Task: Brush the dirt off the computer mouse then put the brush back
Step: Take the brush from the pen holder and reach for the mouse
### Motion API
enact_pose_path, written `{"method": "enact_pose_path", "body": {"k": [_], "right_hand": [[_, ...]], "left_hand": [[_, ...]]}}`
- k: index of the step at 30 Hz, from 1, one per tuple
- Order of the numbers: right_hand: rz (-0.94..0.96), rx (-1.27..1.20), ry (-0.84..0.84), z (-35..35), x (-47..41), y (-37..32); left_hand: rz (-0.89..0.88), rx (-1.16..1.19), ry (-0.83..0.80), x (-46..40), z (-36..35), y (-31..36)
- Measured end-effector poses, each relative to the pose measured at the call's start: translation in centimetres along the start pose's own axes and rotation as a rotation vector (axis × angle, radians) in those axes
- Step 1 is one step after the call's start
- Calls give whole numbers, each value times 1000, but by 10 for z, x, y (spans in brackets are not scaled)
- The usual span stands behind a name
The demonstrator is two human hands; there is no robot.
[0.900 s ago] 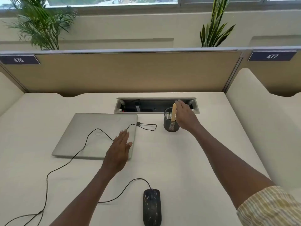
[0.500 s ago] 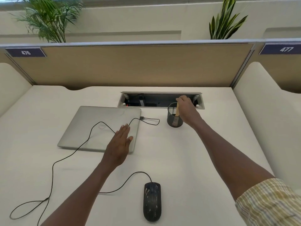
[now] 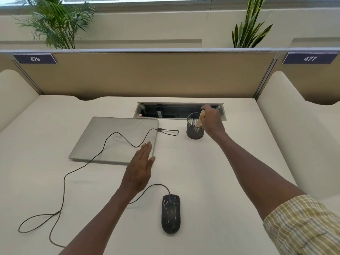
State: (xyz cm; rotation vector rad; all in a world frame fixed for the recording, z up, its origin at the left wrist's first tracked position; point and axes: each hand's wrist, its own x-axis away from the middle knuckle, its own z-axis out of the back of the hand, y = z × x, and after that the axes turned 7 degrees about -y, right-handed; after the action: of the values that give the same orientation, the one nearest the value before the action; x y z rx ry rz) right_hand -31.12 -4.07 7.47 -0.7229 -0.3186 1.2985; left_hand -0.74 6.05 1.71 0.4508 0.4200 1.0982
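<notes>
- While the brush (image 3: 201, 118) stands in the mesh pen cup (image 3: 195, 128) far right, my right hand (image 3: 211, 120) grips its handle; I'd lift straight up.
- Left hand (image 3: 140, 172) hovers flat, fingers together.
- Speckled mouse (image 3: 170, 213) waits near me.

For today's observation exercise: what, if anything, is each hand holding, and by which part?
The right hand grips the brush by its wooden handle, bristles down in the mesh cup. The left hand holds nothing.
</notes>
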Motion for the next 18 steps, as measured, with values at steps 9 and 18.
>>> {"method": "enact_pose_path", "body": {"k": [9, 18], "right_hand": [[49, -70, 253, 50, 45, -27], [59, -105, 263, 44, 110, -37]], "left_hand": [[-18, 18, -64, 52, -5, 10], [56, 177, -436, 111, -21, -1]]}}
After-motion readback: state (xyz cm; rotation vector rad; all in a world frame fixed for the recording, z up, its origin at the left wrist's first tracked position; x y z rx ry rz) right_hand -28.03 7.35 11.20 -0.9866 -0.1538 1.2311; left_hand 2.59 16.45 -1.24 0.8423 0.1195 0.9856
